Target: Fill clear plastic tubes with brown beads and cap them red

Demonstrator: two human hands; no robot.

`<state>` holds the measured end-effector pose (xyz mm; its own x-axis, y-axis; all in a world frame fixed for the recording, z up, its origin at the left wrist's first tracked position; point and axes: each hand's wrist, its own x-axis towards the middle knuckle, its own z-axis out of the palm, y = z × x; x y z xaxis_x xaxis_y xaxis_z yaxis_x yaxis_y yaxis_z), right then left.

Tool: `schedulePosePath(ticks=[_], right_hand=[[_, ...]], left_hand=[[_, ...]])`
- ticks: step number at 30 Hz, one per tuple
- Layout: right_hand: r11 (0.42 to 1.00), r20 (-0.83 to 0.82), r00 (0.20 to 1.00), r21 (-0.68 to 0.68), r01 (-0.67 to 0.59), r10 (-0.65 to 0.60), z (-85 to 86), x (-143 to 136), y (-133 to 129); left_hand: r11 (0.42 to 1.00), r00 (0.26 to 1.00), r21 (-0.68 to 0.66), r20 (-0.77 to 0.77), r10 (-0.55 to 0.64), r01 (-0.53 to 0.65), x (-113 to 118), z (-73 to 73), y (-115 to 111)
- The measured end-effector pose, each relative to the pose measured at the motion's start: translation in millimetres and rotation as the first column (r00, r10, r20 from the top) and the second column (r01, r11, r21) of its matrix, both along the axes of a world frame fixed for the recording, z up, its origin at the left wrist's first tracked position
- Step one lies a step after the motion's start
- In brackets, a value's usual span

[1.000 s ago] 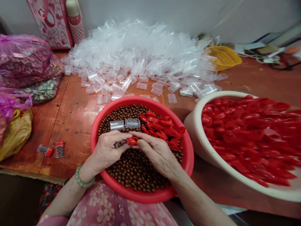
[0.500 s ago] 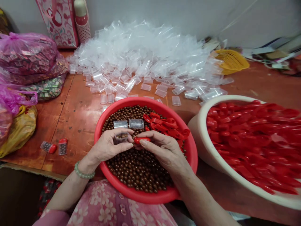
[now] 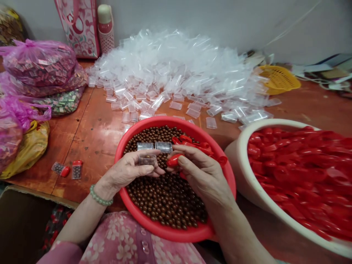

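Observation:
Over a red basin (image 3: 162,237) of brown beads (image 3: 167,201), my left hand (image 3: 132,167) pinches a clear plastic case (image 3: 146,160); how full it is cannot be made out. My right hand (image 3: 202,168) holds a glossy red cap (image 3: 175,160) between thumb and fingers, a short gap to the right of the case. Two more clear cases (image 3: 145,146) (image 3: 163,147) lie side by side on the beads just beyond my left hand. Several red caps (image 3: 203,147) are heaped at the basin's right side, partly behind my right hand.
A cream tub (image 3: 243,157) full of red caps stands at right. Clear cases (image 3: 176,69) are piled along the wall, beside a yellow basket (image 3: 280,79). Filled bags (image 3: 41,69) sit at left, near two bead-filled cases with red caps (image 3: 77,170) (image 3: 60,169). An open box (image 3: 22,223) is below.
My right hand has drawn the red cap away from the clear case, opening a gap between them. The whole view has shifted slightly, with things appearing further right.

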<state>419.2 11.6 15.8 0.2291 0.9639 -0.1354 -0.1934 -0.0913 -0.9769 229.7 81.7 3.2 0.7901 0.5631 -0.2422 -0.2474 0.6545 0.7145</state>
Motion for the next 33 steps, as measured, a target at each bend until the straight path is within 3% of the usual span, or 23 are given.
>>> schedulePosePath(ticks=[3, 9, 16, 22, 27, 33], right_hand=[[1.0, 0.027, 1.0, -0.002, -0.006, 0.006, -3.0, -1, 1], [1.0, -0.088, 0.996, 0.008, 0.015, -0.014, 1.5, -3, 4], [0.995, -0.073, 0.994, 0.05, 0.084, -0.081, 5.6, 2, 8], [0.985, 0.084, 0.985, 0.097, 0.143, -0.152, 6.7, 3, 16], [0.991, 0.202, 0.974, 0.108, 0.079, -0.099, 8.8, -4, 22], [0.989, 0.379, 0.923, 0.147, 0.006, -0.062, 6.2, -8, 28]], left_hand=[[0.999, 0.999, -0.007, 0.008, 0.039, -0.039, 2, -1.2, 1], [0.997, 0.997, 0.032, 0.03, 0.072, -0.073, 4, -3.5, 1], [0.998, 0.997, -0.035, 0.055, 0.063, -0.061, 4, 1.0, 0], [0.993, 0.999, -0.115, 0.006, 0.042, -0.041, 3, 9.7, 2], [0.989, 0.999, -0.143, 0.021, 0.043, -0.04, 3, 9.4, 2], [0.998, 1.0, -0.064, 0.001, 0.024, -0.024, 3, 4.8, 2]])
